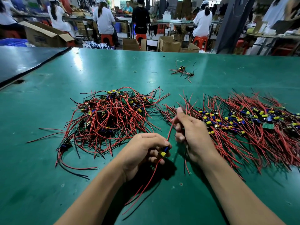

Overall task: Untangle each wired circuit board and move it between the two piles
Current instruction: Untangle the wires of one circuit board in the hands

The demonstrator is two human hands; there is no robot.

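Gripping one wired circuit board [164, 151] in the left hand [142, 150], fingers curled tight round it, just over the green table [48, 159] in the gap between the tangled pile [110, 117] and the combed-out pile [243, 125]. Pinching its red wire [169, 130] up top with the right hand [193, 132], forefinger sticking up and kinda blurry. Also spotting a small stray bunch [182, 72] well back, apart from both.
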